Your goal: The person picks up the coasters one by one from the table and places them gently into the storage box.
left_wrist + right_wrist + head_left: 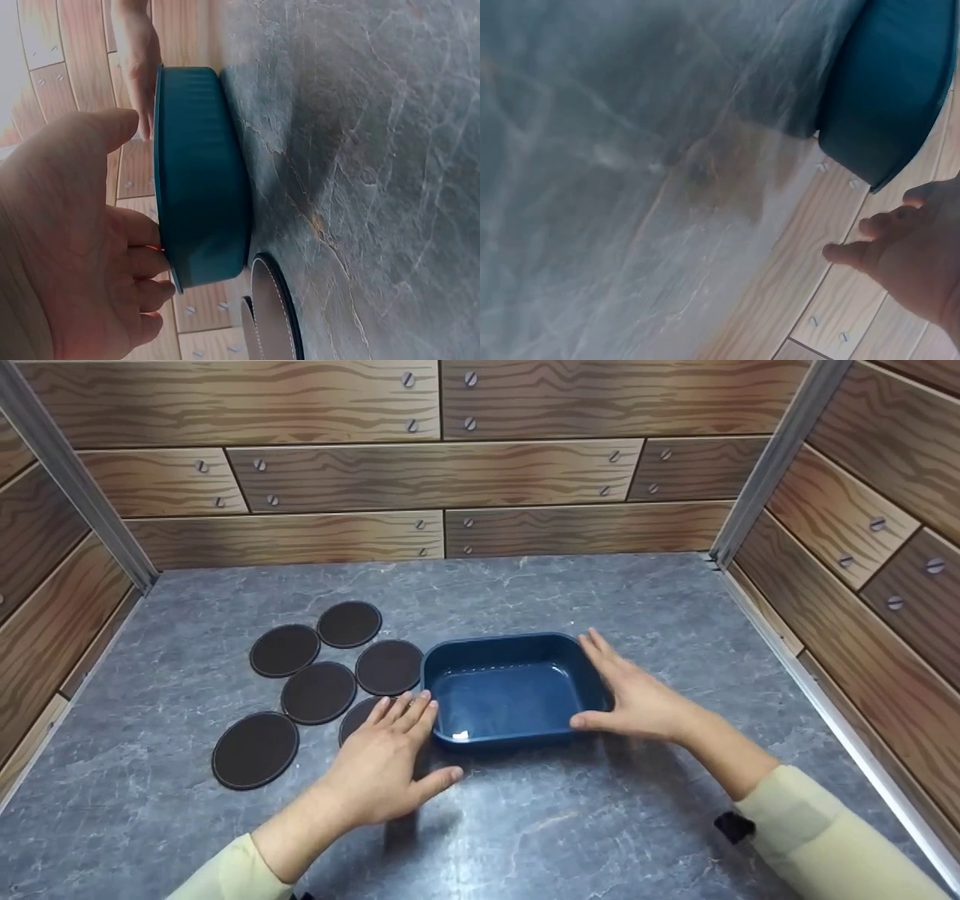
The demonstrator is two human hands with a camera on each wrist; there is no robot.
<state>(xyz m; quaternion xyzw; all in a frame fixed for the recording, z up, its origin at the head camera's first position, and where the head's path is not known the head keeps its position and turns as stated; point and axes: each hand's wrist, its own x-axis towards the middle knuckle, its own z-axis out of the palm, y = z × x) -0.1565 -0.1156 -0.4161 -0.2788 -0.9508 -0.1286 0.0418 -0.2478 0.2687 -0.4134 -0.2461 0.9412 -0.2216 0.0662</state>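
One coaster [355, 721] lies partly behind the left hand [379, 775].

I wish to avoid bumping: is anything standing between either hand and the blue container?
Nothing visible stands between the left hand or the right hand and the blue container. The dark coasters lie flat on the table, left of it.

coasters [319, 692] left of container [510, 701] | both on tabletop [562, 825] | wall [435, 476] behind

Head camera looks forward and down from above, farthest back, across the surface [525, 825]. Both wrist cameras sit close and low, views strongly rolled; all three share the blue container [510, 697].
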